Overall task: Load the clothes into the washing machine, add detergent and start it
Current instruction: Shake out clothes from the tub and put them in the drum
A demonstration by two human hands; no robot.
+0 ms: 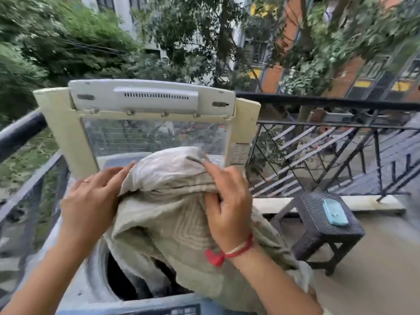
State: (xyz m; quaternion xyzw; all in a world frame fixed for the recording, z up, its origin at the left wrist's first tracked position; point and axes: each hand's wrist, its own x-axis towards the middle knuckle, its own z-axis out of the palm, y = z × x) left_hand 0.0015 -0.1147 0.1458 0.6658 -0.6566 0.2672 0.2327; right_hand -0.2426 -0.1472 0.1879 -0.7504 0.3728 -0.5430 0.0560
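Note:
A top-loading washing machine [88,285] stands in front of me with its cream lid [145,103] raised upright. A large beige-grey cloth [163,223] is bunched above the dark drum opening [120,278], its lower part hanging into it. My right hand [227,201], with a red thread on the wrist, grips the cloth's upper right fold. On the left, my left hand [95,196] rests against the bundle's side, fingers mostly straight and tips on the fabric.
A black balcony railing [341,103] runs behind and to the left of the machine. A dark wicker stool [329,226] stands at the right with a pale blue object [335,211] on top. Bare floor lies at the lower right.

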